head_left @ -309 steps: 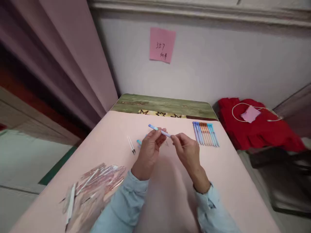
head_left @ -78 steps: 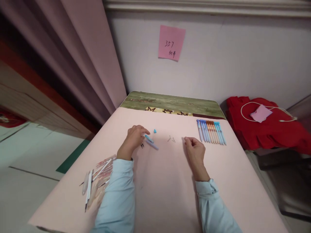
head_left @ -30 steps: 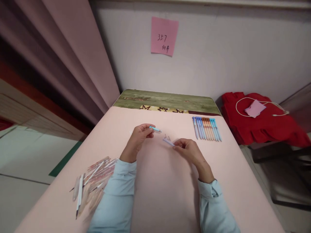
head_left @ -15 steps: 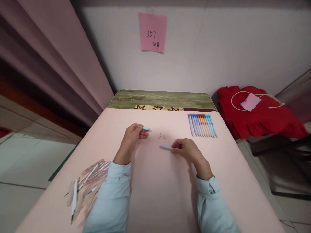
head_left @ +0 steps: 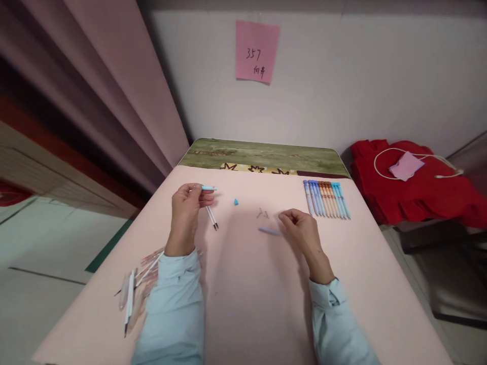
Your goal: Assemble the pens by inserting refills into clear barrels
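My left hand (head_left: 185,215), at the left of the table, pinches a light blue pen barrel (head_left: 208,188) that points right. Just below its fingers lie two white pen refills (head_left: 212,218) with dark tips. To the right of that hand sits a small bright blue pen part (head_left: 236,202). My right hand (head_left: 300,228) has its thumb and fingers drawn together; anything between them is hidden. A pale blue pen barrel (head_left: 269,231), slightly blurred, is just below its fingertips, apart from them. Several tiny springs (head_left: 262,214) lie between the hands.
A row of pens (head_left: 326,199) in violet, brown and blue lies at the back right. By my left forearm is a pile of refills and clear pieces (head_left: 133,294). A red cloth (head_left: 426,197) with a white cable stands right of the table (head_left: 251,304); a wall is behind.
My right hand has let go of the pale blue barrel and lifted slightly off it. My left hand has shifted left with its barrel, uncovering the blue part and two refills. The view has turned a little left.
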`<move>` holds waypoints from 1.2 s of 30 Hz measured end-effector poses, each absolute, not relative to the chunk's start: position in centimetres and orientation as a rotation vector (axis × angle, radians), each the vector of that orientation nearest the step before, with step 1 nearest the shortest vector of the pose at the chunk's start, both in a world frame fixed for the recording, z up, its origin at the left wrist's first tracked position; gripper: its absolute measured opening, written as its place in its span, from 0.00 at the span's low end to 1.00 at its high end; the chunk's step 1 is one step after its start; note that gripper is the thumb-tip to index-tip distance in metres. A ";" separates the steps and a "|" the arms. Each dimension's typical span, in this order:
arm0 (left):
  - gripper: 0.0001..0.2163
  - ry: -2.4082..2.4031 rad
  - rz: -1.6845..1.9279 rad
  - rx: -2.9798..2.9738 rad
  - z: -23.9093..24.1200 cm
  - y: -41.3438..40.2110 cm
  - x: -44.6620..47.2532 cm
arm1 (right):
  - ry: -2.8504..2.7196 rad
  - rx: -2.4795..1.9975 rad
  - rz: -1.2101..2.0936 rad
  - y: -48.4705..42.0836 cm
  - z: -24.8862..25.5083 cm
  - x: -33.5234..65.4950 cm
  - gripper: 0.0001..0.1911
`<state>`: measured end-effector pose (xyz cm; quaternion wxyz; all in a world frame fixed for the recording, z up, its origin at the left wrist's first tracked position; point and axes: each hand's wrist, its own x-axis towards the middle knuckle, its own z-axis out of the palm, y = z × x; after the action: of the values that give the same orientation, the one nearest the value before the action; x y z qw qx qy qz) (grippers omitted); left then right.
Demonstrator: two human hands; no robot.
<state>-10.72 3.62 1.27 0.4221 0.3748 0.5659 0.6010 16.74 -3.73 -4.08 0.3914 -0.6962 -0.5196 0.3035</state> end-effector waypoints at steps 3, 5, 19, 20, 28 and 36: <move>0.04 1.395 1.576 0.863 1.3 3.7 -10.1 | -1.286 -1.868 0.684 -3.8 -4.3 17.1 0.14; 0.04 1.353 1.623 0.827 1.4 3.8 -9.7 | -1.263 -1.904 0.658 -3.9 -4.5 17.3 0.14; 0.11 1.242 1.203 1.157 0.6 2.9 -6.2 | -1.231 -1.872 0.680 -3.7 -4.8 17.0 0.12; 0.11 1.249 1.198 1.164 0.4 2.9 -6.1 | -1.248 -1.873 0.671 -3.7 -4.9 16.9 0.12; 0.16 1.262 1.202 0.870 0.0 3.1 -5.5 | -1.508 -1.907 0.487 -3.6 -5.1 16.3 0.12; 0.13 1.096 1.291 0.701 -0.3 3.3 -6.2 | -1.581 -1.919 0.465 -3.5 -5.3 15.7 0.09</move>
<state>-6.20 3.34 -0.31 0.6086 0.3034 0.4747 0.5587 15.74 -3.48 -5.26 0.3013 -0.7232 -0.5962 0.1752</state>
